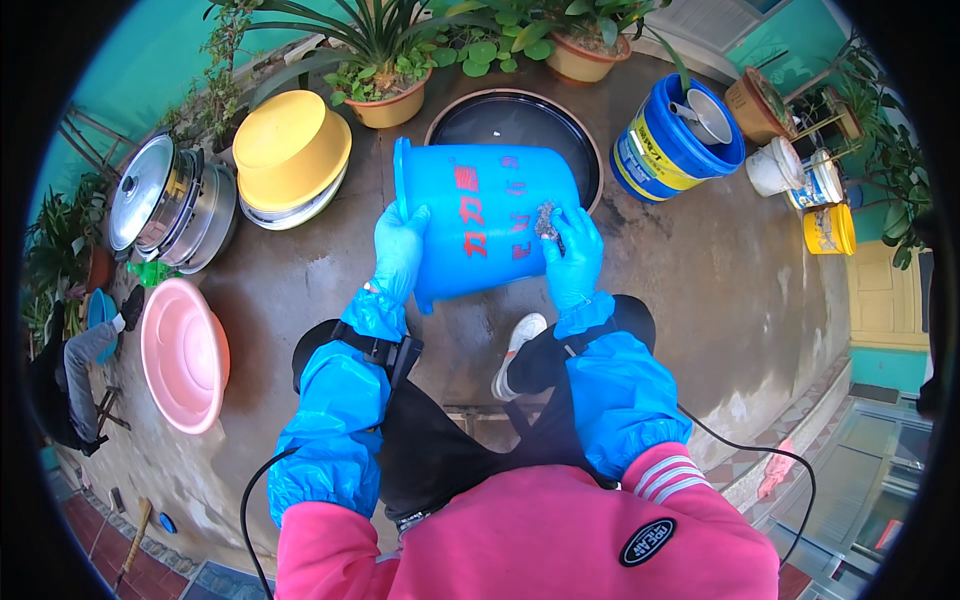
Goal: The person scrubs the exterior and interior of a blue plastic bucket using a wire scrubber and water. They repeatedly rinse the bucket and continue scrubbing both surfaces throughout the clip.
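Before me a blue plastic bucket (pixel 495 217) is tipped on its side, its rim toward the left and its base toward the right. Red printed characters run across its wall. My left hand (pixel 399 244), in a light blue glove, grips the bucket near the rim, thumb on the outer wall. In my gloved right hand (pixel 574 244) is a grey scouring pad (pixel 548 223), pressed on the wall near the base end. Beyond the bucket lies a wide black basin (pixel 517 118) with a brown rim, partly hidden by it.
At left stand a pink basin (pixel 184 356), stacked steel pots (pixel 180 210) and a yellow basin (pixel 289 150) on a pale one. A blue bucket (pixel 656 150) holding a dipper (pixel 707 118) is at right. Potted plants (pixel 386 94) line the wall. A seated person (pixel 79 375) is far left.
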The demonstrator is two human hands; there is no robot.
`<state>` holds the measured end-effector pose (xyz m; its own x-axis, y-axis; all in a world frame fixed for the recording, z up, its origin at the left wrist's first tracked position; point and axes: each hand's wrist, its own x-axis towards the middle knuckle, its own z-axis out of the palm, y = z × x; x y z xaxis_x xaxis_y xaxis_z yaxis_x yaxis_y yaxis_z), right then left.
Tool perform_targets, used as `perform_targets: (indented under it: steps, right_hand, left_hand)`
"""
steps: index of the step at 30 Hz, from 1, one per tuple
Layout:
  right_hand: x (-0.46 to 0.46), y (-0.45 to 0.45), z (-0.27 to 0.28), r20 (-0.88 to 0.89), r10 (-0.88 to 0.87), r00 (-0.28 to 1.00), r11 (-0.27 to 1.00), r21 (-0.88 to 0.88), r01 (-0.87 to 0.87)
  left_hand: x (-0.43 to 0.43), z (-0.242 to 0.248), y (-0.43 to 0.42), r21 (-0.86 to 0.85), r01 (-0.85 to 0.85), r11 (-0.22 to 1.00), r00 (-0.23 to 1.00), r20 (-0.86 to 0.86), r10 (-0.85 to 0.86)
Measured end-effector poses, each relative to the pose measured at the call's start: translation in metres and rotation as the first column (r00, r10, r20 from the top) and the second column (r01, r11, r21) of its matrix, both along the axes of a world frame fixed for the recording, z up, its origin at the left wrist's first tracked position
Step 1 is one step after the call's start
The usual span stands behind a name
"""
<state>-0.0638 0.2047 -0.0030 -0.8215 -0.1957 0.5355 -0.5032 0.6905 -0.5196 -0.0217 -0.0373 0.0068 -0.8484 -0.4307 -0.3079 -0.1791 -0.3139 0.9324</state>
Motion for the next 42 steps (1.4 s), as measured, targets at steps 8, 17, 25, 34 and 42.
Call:
perform_targets:
  steps: [8, 17, 25, 34, 42]
  right_hand:
    - [-0.104, -0.019, 0.017, 0.479, -0.133, 0.868, 0.99, 0.018, 0.141]
    - [-0.069, -0.069, 0.054, 0.293, 0.13, 0.947, 0.945, 0.253, -0.207]
    - [0.034, -0.058, 0.022, -0.016, 0.099, 0.995, 0.957, 0.275, -0.091]
    - [-0.113, -0.089, 0.043, 0.536, -0.142, 0.832, 0.934, 0.352, -0.067]
    - [-0.038, -0.134, 0.034, 0.132, 0.28, 0.951, 0.845, 0.436, -0.309]
  left_hand:
    - [0.007, -0.003, 0.001, -0.085, 0.078, 0.993, 0.996, -0.032, -0.08]
    - [0.008, 0.001, 0.002, -0.095, 0.082, 0.992, 0.997, -0.005, -0.083]
    - [0.005, -0.006, 0.002, -0.053, 0.057, 0.997, 0.998, -0.013, -0.057]
    - [0.016, -0.003, 0.007, -0.102, 0.091, 0.991, 0.995, -0.027, -0.094]
    - [0.012, -0.005, -0.002, -0.065, 0.094, 0.993, 0.994, -0.055, -0.097]
